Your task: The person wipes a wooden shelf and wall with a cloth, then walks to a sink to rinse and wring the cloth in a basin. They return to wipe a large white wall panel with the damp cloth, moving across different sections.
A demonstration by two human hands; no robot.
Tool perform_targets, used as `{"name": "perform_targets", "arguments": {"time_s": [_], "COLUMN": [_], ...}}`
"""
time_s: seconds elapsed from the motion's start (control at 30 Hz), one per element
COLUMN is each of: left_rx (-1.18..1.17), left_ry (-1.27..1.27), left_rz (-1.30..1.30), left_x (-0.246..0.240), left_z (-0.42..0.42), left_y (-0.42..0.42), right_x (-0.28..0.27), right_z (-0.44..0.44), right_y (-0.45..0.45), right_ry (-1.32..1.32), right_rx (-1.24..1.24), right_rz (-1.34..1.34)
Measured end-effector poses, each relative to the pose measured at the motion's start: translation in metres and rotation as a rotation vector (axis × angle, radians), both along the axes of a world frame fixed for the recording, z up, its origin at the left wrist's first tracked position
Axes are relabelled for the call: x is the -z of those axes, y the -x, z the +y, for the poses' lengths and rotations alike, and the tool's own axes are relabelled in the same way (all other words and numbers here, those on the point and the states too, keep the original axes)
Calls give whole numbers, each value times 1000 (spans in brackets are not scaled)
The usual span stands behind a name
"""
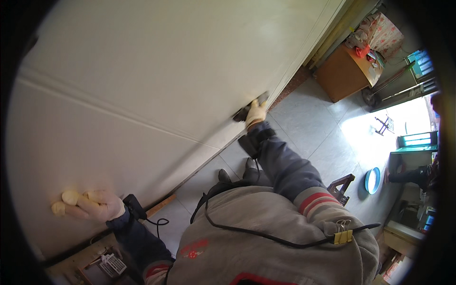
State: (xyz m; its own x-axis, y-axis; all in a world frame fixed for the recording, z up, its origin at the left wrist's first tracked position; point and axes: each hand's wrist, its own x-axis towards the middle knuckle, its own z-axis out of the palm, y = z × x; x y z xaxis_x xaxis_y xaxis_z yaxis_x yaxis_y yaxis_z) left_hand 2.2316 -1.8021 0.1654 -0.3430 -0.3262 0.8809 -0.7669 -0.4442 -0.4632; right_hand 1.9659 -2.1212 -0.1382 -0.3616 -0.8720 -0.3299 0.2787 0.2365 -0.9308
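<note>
A large white panel [171,71] with a raised seam fills the upper left of the head view. My right hand [256,113], in a pale glove, grips a dark, flat-faced object [243,113] against the panel near its lower right edge; its exact kind is unclear. At the lower left my left hand [91,205], also gloved with yellowish fingertips, rests near or on the panel surface, fingers partly spread, with nothing seen in it. A black device is strapped at each wrist, and a black cable [256,233] is held to my grey top by a yellow binder clip [343,236].
Beyond the panel's edge lies a grey tiled floor [302,121]. A wooden cabinet [338,74] bearing assorted items stands at the upper right. A blue basin [372,181], a dark stool [341,188] and a person's leg [408,178] are at the right.
</note>
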Motion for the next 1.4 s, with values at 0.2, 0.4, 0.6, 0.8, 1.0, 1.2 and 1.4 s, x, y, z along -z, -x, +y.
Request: {"name": "perform_targets", "arguments": {"time_s": [0.2, 0.4, 0.6, 0.8, 1.0, 1.2, 1.4], "left_rx": [81, 52, 20, 7, -76, -183, -266], "left_ry": [-81, -60, 11, 27, 19, 51, 111], "left_rz": [28, -63, 43, 106, -5, 83, 52], "left_x": [-5, -12, -2, 2, -7, -11, -29], "left_z": [-11, -14, -9, -6, -10, -13, -19], "left_y": [5, 6, 2, 3, 12, 24, 39], "right_x": [68, 89, 38, 44, -41, -217, -355], "right_z": [74, 66, -2, -114, -179, -175, -170], "right_y": [-37, -47, 27, 87, 120, 124, 112], "right_ry": [-649, -919, -579, -375, -32, 536, 953], "right_rx": [-235, -439, -207, -226, 168, 120, 79], "right_rz": [-409, -656, -682, -619, -440, -271, -133]}}
